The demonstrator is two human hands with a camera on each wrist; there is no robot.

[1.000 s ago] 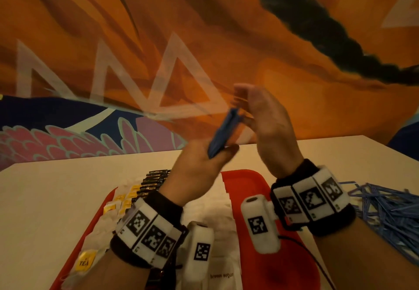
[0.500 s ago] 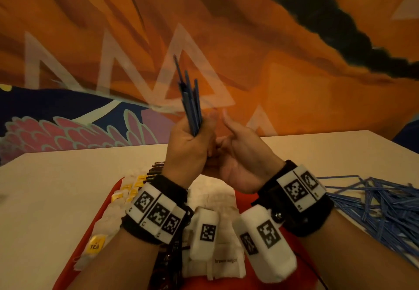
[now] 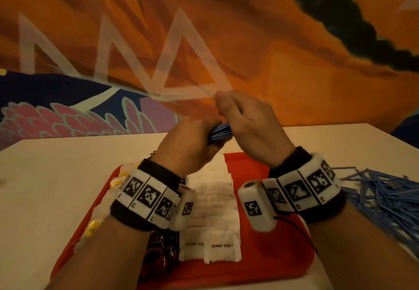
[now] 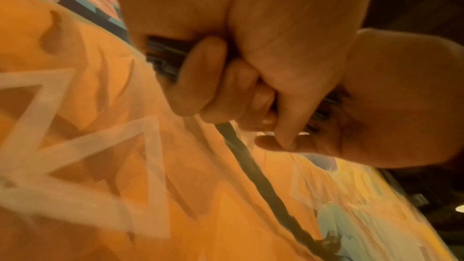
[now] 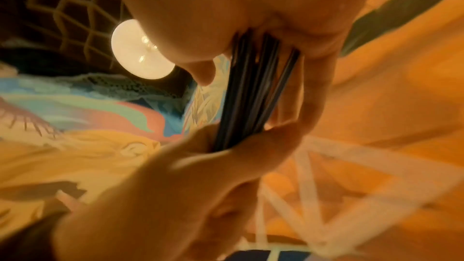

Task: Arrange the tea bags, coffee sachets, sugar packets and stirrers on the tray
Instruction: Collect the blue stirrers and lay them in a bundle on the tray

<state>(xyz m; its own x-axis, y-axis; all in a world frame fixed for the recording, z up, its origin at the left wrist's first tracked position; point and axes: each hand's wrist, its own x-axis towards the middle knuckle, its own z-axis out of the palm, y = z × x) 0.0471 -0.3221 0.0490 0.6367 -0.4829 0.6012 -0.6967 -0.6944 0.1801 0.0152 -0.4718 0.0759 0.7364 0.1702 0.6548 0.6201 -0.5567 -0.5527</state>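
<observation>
Nearest the camera, a red tray (image 3: pixel 260 264) is seen on the pale table (image 3: pixel 45 187), with white brown sugar packets (image 3: pixel 222 247) laid in rows down its middle, dark coffee sachets (image 3: pixel 162 250) just left of them, and tea bags (image 3: pixel 93 229) with yellow tags along the left edge. The right strip of the tray is bare, and a loose heap of blue stirrers (image 3: pixel 385 196) is left on the table beside the tray's right edge.

Above the far end of the tray, a bundle of blue stirrers (image 3: pixel 221 132) is held between both hands. The left hand (image 3: pixel 189 148) is curled round one end of it in a fist, knuckles toward the camera. The right hand (image 3: pixel 254 131) is closed over the other end, its fingers (image 5: pixel 308 94) bent round the sticks, wrist raised and turned inward.

The stirrer step is judged to be in hand: the bundle is probably being squared up. Next, it would need to be lowered onto the bare right strip, parallel to the packet rows, and released without scattering.
</observation>
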